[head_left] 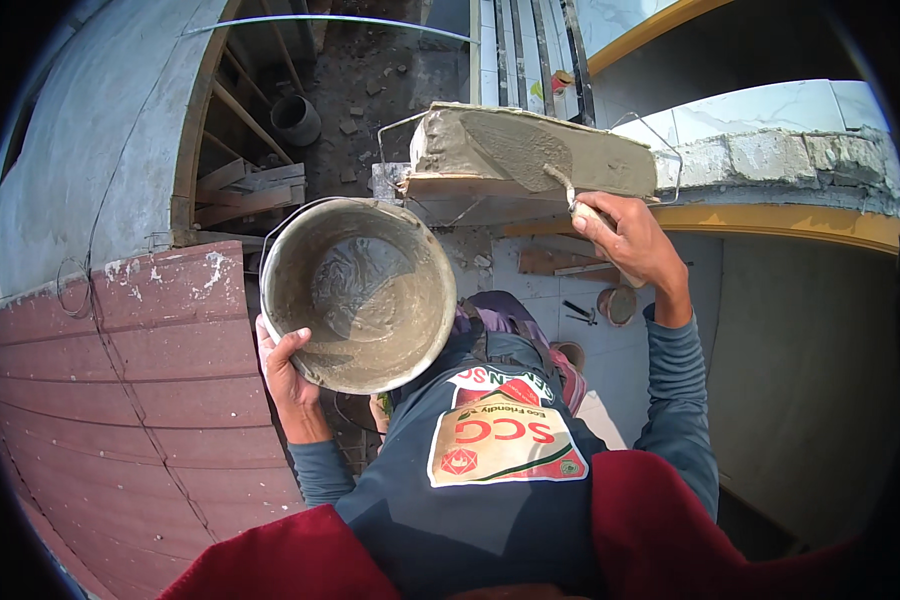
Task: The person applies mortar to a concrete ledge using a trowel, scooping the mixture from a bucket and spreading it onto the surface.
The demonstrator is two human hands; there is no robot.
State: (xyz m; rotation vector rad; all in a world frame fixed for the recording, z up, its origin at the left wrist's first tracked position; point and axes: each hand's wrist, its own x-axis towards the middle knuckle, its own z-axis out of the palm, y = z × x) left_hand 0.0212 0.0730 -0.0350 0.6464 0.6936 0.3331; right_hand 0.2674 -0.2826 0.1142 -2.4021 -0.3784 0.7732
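My left hand (288, 365) grips the near left rim of a round bucket (442, 300), thumb over the edge. Wet grey mortar (360, 285) coats the bucket's inside and lies in its bottom. My right hand (632, 240) is closed round the handle of a trowel (560, 178). Its mortar-smeared blade rests on the grey mortar in a long box-shaped trough (440, 187), so the blade's outline is hard to make out. A wire loop sticks out at each end of the trough.
Reddish-brown boards (140, 370) run along the left, under a grey wall panel (90, 180). A rough block wall edge (770, 160) meets the trough at right, above a yellow beam (800, 222). Below lie a hammer (580, 312), a small can (618, 305) and another bucket (296, 121).
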